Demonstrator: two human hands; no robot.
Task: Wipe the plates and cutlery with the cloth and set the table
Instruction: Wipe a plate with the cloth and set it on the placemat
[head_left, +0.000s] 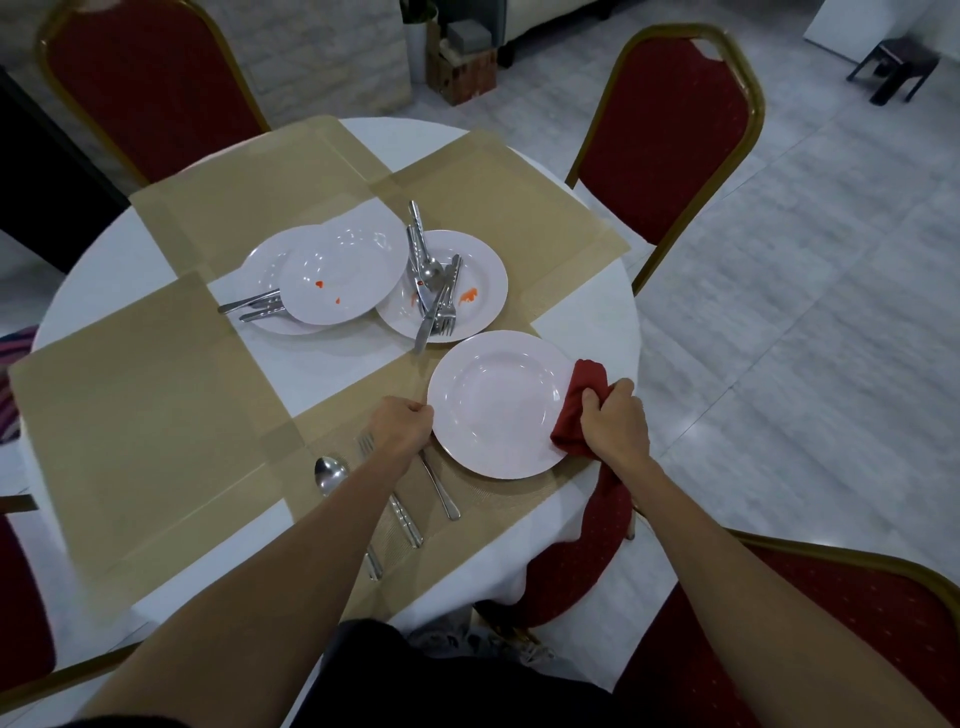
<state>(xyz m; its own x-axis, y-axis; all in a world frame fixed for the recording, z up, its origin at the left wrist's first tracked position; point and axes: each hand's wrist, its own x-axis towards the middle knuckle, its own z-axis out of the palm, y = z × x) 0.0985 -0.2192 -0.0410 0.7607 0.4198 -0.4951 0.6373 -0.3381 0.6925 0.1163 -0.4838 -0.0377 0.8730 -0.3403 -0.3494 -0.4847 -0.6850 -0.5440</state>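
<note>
- Left hand (402, 426) grips the left rim of the near plate (493, 410), which looks clean.
- Right hand (615, 423) holds a red cloth (582, 400) bunched against that plate's right rim.
- Spoon (329, 474) and fork (367, 445) lie on the near mat (498, 493), partly under the left forearm.
- Far plate (480, 280), stained red, carries piled cutlery (434, 291).
- Tilted plate (343, 275) with red spots leans on the left plate (260, 270).
- Red chairs (670, 135) ring the table (587, 306).
</note>
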